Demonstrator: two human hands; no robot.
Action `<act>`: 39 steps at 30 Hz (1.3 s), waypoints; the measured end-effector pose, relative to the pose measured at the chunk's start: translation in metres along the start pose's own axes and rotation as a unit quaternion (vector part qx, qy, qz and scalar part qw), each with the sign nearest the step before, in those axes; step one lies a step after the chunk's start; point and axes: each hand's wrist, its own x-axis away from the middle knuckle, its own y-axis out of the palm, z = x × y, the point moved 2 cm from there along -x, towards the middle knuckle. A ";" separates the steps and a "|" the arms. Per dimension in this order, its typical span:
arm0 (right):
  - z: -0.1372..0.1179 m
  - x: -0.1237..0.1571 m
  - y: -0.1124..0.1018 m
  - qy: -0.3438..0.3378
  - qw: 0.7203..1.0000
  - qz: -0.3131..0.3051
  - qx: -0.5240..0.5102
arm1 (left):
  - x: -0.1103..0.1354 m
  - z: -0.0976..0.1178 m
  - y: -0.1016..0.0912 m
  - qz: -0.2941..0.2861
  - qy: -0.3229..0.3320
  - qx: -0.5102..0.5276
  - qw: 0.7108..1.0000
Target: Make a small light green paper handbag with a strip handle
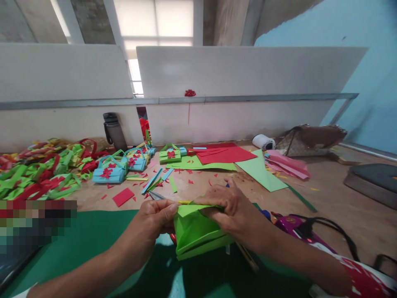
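A folded bright green paper bag (201, 231) is held up over the dark green mat (102, 231). My left hand (158, 217) pinches its left upper corner between thumb and fingers. Along the top edge my right hand (228, 205) grips the paper, with its thumb and some fingers partly hidden inside the fold. Scissors (156, 195) lie behind my left hand, their blades pointing left and their red handle mostly covered by the bag. Under my right wrist, a thin stick (248, 256) rests on the mat.
Finished blue paper bags (108, 171) with red bows stand at the back left, beside a heap of green and red paper pieces (40, 174). Red sheets (226, 153) and scraps lie behind my hands. A purple glue gun (297, 227) with a black cord sits right. A dark bottle (114, 130) stands upright.
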 end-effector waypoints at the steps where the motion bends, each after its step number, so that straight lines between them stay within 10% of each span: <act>1: -0.001 0.000 0.000 0.002 1.000 -0.006 -0.004 | 0.000 0.000 0.000 0.004 0.003 -0.003 1.000; 14: 0.006 0.002 0.004 0.071 0.972 -0.024 -0.223 | -0.007 0.000 -0.007 0.043 0.044 -0.023 0.998; 32: 0.001 0.004 0.008 -0.042 0.998 -0.031 0.020 | -0.010 0.039 -0.008 -0.024 0.057 -0.320 0.946; 39: -0.003 0.003 0.004 -0.009 0.999 -0.031 -0.003 | 0.000 0.043 0.015 -0.002 0.292 -0.476 0.829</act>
